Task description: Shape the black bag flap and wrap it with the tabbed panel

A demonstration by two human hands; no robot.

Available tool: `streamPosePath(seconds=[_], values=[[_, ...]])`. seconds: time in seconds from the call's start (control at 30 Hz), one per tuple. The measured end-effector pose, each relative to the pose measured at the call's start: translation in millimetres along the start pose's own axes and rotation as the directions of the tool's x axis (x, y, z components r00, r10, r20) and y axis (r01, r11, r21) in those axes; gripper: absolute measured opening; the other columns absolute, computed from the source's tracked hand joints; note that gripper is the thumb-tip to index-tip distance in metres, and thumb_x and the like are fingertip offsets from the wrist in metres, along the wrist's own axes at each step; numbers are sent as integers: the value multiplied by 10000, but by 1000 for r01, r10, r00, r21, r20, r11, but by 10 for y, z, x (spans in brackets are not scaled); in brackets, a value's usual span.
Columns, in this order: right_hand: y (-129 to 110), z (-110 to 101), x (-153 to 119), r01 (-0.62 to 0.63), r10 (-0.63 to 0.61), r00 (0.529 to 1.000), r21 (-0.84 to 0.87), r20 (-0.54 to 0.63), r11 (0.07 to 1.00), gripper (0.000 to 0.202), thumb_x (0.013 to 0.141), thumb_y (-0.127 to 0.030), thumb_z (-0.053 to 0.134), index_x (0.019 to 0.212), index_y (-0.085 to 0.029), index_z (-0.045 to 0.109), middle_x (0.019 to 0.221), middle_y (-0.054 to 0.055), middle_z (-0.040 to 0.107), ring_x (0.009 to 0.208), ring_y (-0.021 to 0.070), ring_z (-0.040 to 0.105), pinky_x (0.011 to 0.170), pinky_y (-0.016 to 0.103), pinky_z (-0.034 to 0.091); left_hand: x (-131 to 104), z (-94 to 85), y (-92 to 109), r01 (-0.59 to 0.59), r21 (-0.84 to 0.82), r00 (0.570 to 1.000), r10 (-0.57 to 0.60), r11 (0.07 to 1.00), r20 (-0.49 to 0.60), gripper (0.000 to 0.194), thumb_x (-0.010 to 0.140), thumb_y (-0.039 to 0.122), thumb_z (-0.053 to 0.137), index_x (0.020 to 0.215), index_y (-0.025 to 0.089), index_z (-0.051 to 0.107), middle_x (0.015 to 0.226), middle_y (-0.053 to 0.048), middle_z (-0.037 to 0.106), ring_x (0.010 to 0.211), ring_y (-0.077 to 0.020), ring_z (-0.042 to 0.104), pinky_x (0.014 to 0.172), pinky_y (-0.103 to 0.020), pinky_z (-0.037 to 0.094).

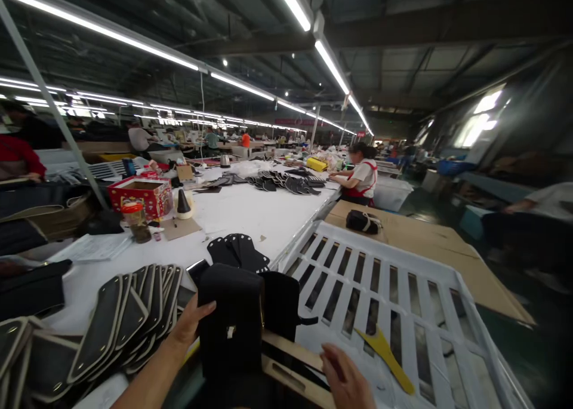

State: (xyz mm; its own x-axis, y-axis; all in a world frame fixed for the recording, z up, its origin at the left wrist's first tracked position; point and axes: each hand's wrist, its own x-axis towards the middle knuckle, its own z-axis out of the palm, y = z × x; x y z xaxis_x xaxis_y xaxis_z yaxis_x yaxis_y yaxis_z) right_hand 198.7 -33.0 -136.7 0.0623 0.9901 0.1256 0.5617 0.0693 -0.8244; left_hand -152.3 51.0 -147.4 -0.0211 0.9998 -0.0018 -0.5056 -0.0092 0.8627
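Note:
A black bag body (230, 319) stands upright in front of me, with a small metal fitting on its face. My left hand (190, 325) grips its left edge, thumb on the near side. A black flap (282, 301) with a short strap sticks out to the right. A pale wooden form (290, 367) with a slot extends from under the bag toward the lower right. My right hand (347, 376) is curled at the form's right end; its far fingers are partly hidden. Behind the bag lie black cut panels (237, 251) with small holes.
Stacks of dark panels with pale edges (129, 319) cover the left. A slotted white plastic rack (394, 277) holds a yellow scraper-like tool (387, 361). Beyond are a cardboard sheet (430, 248), a red box (143, 197), a jar (138, 224) and a co-worker (362, 176) at the table.

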Motion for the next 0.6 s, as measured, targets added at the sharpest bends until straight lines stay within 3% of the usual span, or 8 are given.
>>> streamPosePath(seconds=[0.1,0.17,0.23,0.33,0.5,0.6], values=[[-338,286,283,152,-107,967,-187,230,971,272,836,-306,446,1011,-191,619,917,67,651,768,172,603,751,298,474,-36,34,63,12,38,1000,-13,999,24,791,647,279,751,1351,176,406,1157,-131,629,1007,-311,614,896,-412,491],[-511,502,471,289,-184,880,-186,437,939,251,794,-268,514,999,-192,636,918,58,660,832,178,598,767,272,449,-40,53,109,10,66,1000,-11,998,29,793,629,292,762,1337,173,425,1144,-125,637,1008,-310,613,897,-409,492],[-605,704,637,321,-164,818,-202,551,925,226,789,-208,505,954,-160,652,936,83,662,875,189,592,793,274,428,-36,61,149,-1,91,1000,-2,996,27,777,608,305,774,1306,163,464,1134,-123,642,1017,-312,608,897,-405,493],[-631,927,827,273,-90,790,-216,606,937,236,763,-98,455,854,-125,671,866,96,670,813,183,598,740,274,430,-30,58,187,-5,116,999,0,993,38,727,598,315,781,1253,138,521,1112,-130,651,1020,-309,607,923,-403,476],[-589,1082,982,161,-106,650,0,753,987,239,544,-87,672,770,-164,680,643,-27,639,611,135,575,566,213,427,-38,90,216,-13,163,1000,10,987,19,765,614,315,780,1289,124,476,1088,-136,659,1015,-301,611,935,-411,466],[-577,1153,1015,18,-179,675,227,716,974,102,558,-98,654,642,-154,645,531,-43,570,552,129,542,592,255,453,-61,183,279,-18,242,1000,21,970,-9,779,638,343,763,1316,142,437,1140,-131,636,1047,-301,595,906,-402,489]])
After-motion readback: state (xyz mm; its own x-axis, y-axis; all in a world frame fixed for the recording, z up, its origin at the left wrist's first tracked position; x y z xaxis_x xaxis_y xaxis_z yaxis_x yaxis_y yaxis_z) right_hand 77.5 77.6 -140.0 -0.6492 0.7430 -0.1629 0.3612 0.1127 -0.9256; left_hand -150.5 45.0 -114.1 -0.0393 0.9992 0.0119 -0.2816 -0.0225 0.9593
